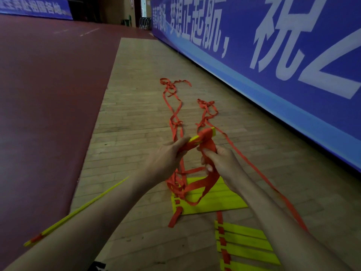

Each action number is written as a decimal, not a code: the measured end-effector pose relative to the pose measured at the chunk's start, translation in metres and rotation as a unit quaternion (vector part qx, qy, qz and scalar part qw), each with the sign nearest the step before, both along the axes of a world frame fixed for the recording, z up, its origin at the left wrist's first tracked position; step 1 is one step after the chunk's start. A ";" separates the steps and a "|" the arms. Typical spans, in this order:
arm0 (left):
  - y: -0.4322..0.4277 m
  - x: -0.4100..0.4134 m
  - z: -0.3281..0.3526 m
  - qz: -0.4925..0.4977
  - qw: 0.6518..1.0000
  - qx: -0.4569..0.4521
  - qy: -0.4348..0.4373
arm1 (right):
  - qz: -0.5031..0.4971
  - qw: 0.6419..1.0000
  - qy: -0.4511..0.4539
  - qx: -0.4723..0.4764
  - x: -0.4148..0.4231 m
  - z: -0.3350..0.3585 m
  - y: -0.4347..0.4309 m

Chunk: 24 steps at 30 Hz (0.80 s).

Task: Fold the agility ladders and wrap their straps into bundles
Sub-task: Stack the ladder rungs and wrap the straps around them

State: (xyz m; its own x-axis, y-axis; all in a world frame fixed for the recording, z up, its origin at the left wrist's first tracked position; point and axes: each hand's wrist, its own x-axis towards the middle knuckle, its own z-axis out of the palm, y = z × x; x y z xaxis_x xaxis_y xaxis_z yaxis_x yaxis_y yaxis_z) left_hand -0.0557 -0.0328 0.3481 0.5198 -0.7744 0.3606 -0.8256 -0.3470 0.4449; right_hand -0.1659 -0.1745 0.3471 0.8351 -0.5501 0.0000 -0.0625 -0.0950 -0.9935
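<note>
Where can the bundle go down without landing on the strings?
Bare wood floor lies between the red mat and the orange straps. More bare wood runs between the rightmost strap and the blue banner. It is crowded at the strap tangle ahead and on the yellow rungs lower down.

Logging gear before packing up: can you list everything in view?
rung bundle: one, yellow wrapped in orange, held above the floor
orange straps: several, orange, tangled beyond and under the bundle
folded rungs: one stack, yellow, under the bundle
spread rungs: one group, yellow, bottom right
single rung: one, yellow, lower left
banners: two, blue with white characters, right and top left
wood floor: one strip, tan, centre
red floor: one area, dark red, left
left hand: one, grips rung bundle
right hand: one, pinches orange straps
</note>
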 end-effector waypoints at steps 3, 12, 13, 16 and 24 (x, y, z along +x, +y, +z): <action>-0.003 -0.003 -0.004 0.053 0.995 0.032 -0.082 | 0.009 1.000 0.001 -0.019 0.002 0.004 0.003; -0.011 -0.017 -0.015 0.070 0.973 0.080 -0.206 | -0.039 0.992 -0.057 0.106 0.003 0.006 0.003; -0.011 -0.017 -0.015 0.059 0.979 0.069 -0.181 | -0.028 0.986 -0.071 0.148 0.002 0.007 0.002; -0.008 -0.014 -0.011 -0.017 0.999 0.020 -0.042 | -0.018 0.971 -0.087 0.223 0.003 0.009 0.001; 0.003 0.003 0.014 -0.094 0.861 -0.132 0.482 | 0.056 0.962 -0.130 0.236 0.000 0.015 0.001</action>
State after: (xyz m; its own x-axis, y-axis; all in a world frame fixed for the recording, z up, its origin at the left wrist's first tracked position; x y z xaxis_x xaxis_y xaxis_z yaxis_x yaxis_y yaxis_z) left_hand -0.0532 -0.0302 0.3624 0.5510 -0.8345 0.0077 -0.0596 -0.0302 0.9978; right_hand -0.1660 -0.1733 0.3622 0.8945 -0.4470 -0.0107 0.1779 0.3777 -0.9087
